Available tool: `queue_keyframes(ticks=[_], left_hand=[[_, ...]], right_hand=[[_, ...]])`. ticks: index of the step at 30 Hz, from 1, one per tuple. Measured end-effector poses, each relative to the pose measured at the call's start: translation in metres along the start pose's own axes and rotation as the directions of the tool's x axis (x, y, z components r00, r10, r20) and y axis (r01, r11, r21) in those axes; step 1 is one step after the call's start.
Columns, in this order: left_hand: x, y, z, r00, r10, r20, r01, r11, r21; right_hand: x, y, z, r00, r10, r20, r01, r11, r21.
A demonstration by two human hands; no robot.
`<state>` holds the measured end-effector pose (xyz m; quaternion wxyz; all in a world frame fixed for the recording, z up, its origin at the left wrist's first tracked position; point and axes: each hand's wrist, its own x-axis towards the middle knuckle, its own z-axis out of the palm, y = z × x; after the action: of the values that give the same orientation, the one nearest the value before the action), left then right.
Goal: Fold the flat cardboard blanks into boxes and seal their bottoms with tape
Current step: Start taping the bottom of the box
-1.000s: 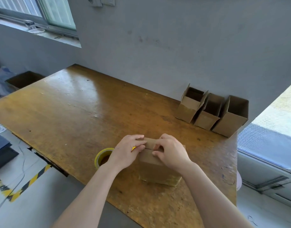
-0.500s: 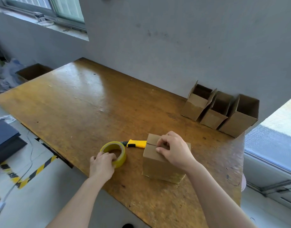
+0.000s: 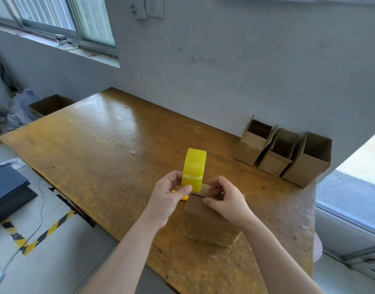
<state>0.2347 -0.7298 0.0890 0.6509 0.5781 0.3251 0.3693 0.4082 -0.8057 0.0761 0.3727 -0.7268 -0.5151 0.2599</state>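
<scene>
- At the near edge of the counter point(image 3: 118, 145), a closed box point(image 3: 209, 221) stood with its flap seam facing up.
- Left hand point(image 3: 169, 200) gripped a yellow tape roll point(image 3: 194, 168): thumb across the roll's near face, fingers curled behind it.
- Roll was held upright on edge, clear of the counter, its lower end just beside the far-left top corner of the box.
- Right hand point(image 3: 226, 200) rested on the box top, fingers curled over the flaps close to the roll, thumb lying along the seam.
- Could not tell whether those fingers also pinched a free tape end.
- Small yellow object point(image 3: 183, 198) showed under the left hand, beside the box. It was mostly hidden and not identified.
- Three open boxes point(image 3: 275, 158) stood in a touching row at the far right of the counter, against the grey wall point(image 3: 224, 60).
- Open carton point(image 3: 50, 103) sat on the floor beyond the far-left corner of the counter, with a window point(image 3: 61, 15) higher up the wall.
</scene>
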Motion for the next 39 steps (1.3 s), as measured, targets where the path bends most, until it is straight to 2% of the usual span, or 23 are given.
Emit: queue_keyframes(ticks=[2, 6, 8, 11, 14, 16, 19, 20, 21, 22, 23, 24, 25, 27, 29, 32, 36, 39], left_hand=[[-0.001, 0.001, 0.010, 0.999, -0.026, 0.022, 0.027, 0.999, -0.047], [0.000, -0.001, 0.021, 0.995, -0.090, 0.038, 0.094, 0.987, -0.128], [0.002, -0.001, 0.022, 0.989, -0.130, 0.077, 0.141, 0.975, -0.173], [0.008, -0.005, 0.018, 0.975, -0.157, 0.157, 0.201, 0.924, -0.326], [0.014, -0.008, 0.012, 0.956, -0.168, 0.241, 0.256, 0.878, -0.405], [0.017, -0.013, 0.011, 0.939, -0.172, 0.298, 0.284, 0.878, -0.386], [0.018, -0.019, 0.015, 0.946, -0.179, 0.272, 0.246, 0.940, -0.235], [0.018, -0.020, 0.017, 0.968, -0.153, 0.197, 0.182, 0.973, -0.139], [0.018, -0.023, 0.017, 0.992, -0.084, 0.097, 0.082, 0.996, 0.025], [0.017, -0.028, 0.017, 0.999, 0.018, 0.031, -0.025, 0.971, 0.236], [0.014, -0.034, 0.016, 0.994, 0.109, 0.029, -0.111, 0.896, 0.429], [0.011, -0.039, 0.016, 0.985, 0.166, 0.054, -0.168, 0.812, 0.560], [0.008, -0.044, 0.015, 0.975, 0.209, 0.082, -0.214, 0.754, 0.621], [0.006, -0.052, 0.012, 0.952, 0.283, 0.121, -0.290, 0.694, 0.660], [0.010, -0.056, 0.010, 0.943, 0.312, 0.114, -0.305, 0.675, 0.672], [0.013, -0.058, 0.011, 0.946, 0.312, 0.087, -0.285, 0.676, 0.679], [0.013, -0.051, 0.011, 0.961, 0.266, 0.079, -0.245, 0.676, 0.695], [0.014, -0.039, 0.014, 0.977, 0.195, 0.090, -0.196, 0.636, 0.747]], right_hand=[[-0.001, 0.000, -0.003, 1.000, 0.000, 0.005, -0.001, 0.988, 0.157], [-0.002, 0.000, -0.009, 0.997, 0.004, 0.081, -0.026, 0.962, 0.272], [-0.003, -0.002, -0.012, 0.996, 0.072, 0.055, -0.089, 0.901, 0.425], [-0.001, 0.001, -0.013, 0.980, 0.193, -0.041, -0.125, 0.769, 0.627], [0.000, 0.002, -0.013, 0.987, 0.161, -0.024, -0.104, 0.737, 0.668], [-0.001, -0.002, -0.013, 0.991, 0.132, 0.028, -0.114, 0.711, 0.694], [-0.003, -0.003, -0.016, 0.990, 0.142, 0.018, -0.108, 0.658, 0.745], [-0.003, -0.003, -0.018, 0.988, 0.157, 0.012, -0.111, 0.641, 0.759], [-0.003, -0.002, -0.018, 0.986, 0.167, 0.010, -0.115, 0.630, 0.768], [-0.003, -0.002, -0.018, 0.985, 0.175, 0.007, -0.117, 0.625, 0.772], [-0.002, -0.002, -0.018, 0.984, 0.179, 0.002, -0.115, 0.624, 0.773], [-0.002, -0.001, -0.018, 0.983, 0.182, -0.002, -0.113, 0.624, 0.773], [-0.001, 0.000, -0.017, 0.982, 0.187, -0.006, -0.115, 0.625, 0.772], [-0.001, -0.001, -0.017, 0.982, 0.189, -0.006, -0.115, 0.623, 0.774], [-0.001, -0.002, -0.017, 0.982, 0.186, -0.019, -0.106, 0.632, 0.767], [0.000, -0.009, -0.025, 0.981, 0.171, -0.090, -0.061, 0.719, 0.692], [0.004, -0.018, -0.035, 0.984, 0.097, -0.148, -0.029, 0.914, 0.406], [0.003, -0.017, -0.032, 0.983, 0.095, -0.154, -0.049, 0.960, 0.277]])
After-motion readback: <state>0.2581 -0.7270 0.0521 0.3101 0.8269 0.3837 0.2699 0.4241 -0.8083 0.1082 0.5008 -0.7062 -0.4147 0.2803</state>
